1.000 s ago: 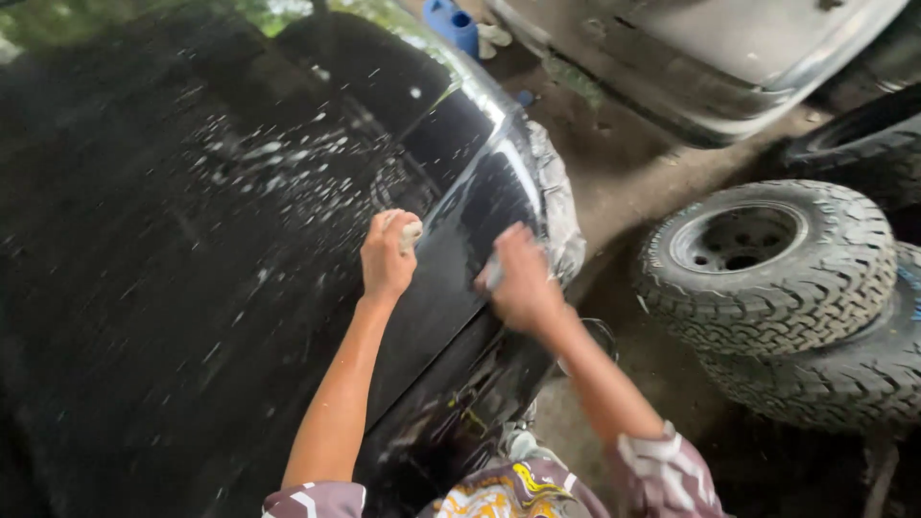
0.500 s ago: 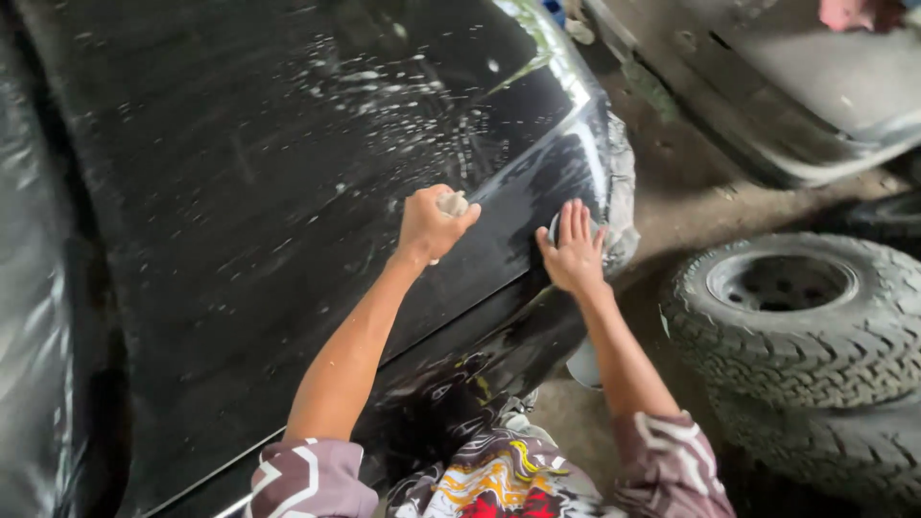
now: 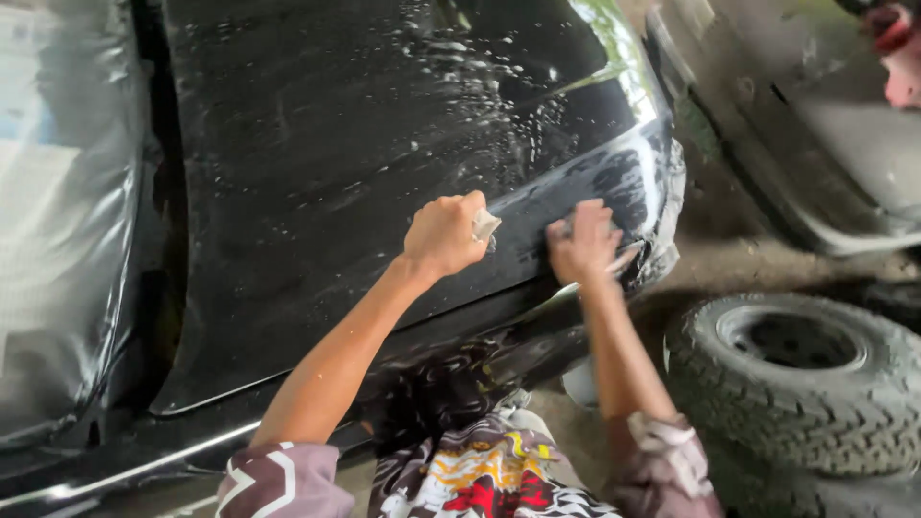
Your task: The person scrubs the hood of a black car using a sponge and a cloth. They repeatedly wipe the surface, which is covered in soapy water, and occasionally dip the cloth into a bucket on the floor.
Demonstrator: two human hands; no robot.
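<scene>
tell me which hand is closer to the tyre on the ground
Right. The right hand lies flat on the black hood just up-left of the tyre; the left hand is farther left.

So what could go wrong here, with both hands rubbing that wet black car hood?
The left hand is clenched on a small pale pad at the hood's crease; pressing hard there might rub through the paint on the edge. The right hand lies flat on the soapy surface near the front corner and could slip off. A tyre lying close beside the person could trip them when stepping back.
</scene>
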